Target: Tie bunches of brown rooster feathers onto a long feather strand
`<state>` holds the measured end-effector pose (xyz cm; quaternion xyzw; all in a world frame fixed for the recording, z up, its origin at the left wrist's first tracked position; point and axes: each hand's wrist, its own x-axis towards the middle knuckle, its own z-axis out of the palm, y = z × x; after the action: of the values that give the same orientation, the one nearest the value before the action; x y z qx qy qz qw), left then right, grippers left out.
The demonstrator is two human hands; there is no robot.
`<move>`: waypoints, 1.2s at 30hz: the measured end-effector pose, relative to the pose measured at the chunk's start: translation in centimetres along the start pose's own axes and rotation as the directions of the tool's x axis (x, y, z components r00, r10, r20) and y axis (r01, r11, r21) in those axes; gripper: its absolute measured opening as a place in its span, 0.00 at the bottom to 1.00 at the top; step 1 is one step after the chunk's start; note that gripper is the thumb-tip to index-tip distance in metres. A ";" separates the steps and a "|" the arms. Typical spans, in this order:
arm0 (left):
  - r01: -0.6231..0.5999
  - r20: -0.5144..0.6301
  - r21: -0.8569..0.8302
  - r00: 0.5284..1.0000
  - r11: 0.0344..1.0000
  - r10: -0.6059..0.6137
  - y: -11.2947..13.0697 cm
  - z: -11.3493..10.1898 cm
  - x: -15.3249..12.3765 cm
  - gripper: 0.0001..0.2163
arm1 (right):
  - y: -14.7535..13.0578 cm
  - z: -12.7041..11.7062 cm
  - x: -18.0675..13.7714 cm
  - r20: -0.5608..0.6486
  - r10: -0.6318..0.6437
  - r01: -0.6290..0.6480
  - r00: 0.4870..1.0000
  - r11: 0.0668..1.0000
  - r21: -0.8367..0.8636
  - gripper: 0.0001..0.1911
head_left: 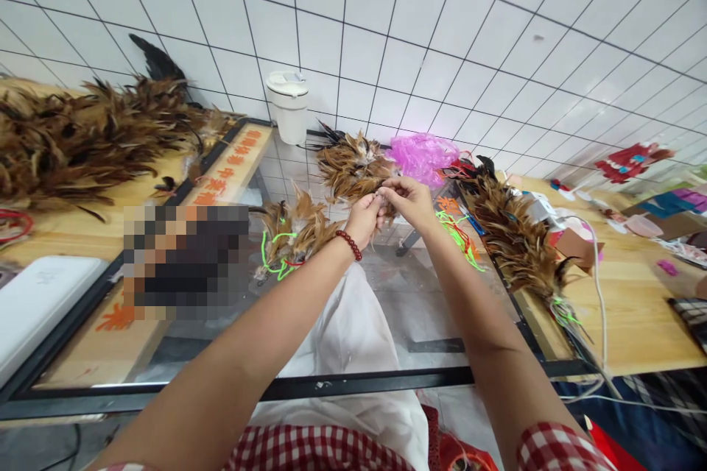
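Observation:
Over the glass tabletop, my left hand, with a dark red bead bracelet at the wrist, is closed in a pinch. My right hand meets it fingertip to fingertip, also closed. Brown feathers show between and just below the hands; their pinched ends are mostly hidden by the fingers. Right behind lies a bunch of brown feathers. To the left of my left hand is a smaller feather pile with bright green cord on it.
A white lidded cup stands by the tiled wall, near a crumpled pink plastic bag. Green and red cords lie to the right, beside a long feather bundle. A large feather heap covers the left table.

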<state>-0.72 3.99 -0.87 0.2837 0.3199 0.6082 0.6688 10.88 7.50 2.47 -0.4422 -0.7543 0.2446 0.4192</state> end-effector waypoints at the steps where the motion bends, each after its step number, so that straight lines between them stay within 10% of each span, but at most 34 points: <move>1: 0.002 0.013 0.011 1.000 1.000 -0.003 0.0 0.0 0.0 0.14 | 0.1 0.1 0.1 0.025 0.054 -0.056 0.998 0.996 0.065 0.17; 8: 0.034 0.078 0.039 0.996 0.999 -0.037 0.3 -0.1 -0.2 0.12 | 0.5 -0.2 0.5 0.086 0.139 -0.152 0.987 0.973 0.174 0.19; 16: 0.038 0.046 -0.025 0.998 0.999 -0.037 0.4 -0.2 -0.2 0.13 | 0.8 -0.9 0.3 0.225 -0.189 0.173 0.956 0.981 0.089 0.18; 24: 0.012 0.025 -0.045 1.000 0.999 -0.011 0.3 -0.3 0.0 0.12 | 1.4 -1.4 -0.1 0.421 -0.095 -0.012 0.902 0.970 0.244 0.31; 36: -0.028 -0.004 0.022 1.000 0.999 0.029 0.2 -0.3 0.0 0.12 | 2.0 -1.5 0.0 0.400 -0.153 0.055 0.904 0.968 0.246 0.29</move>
<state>-1.03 4.04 -0.89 0.2942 0.3239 0.6148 0.6562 13.03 8.41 1.77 -0.2877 -0.8155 0.3954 0.3097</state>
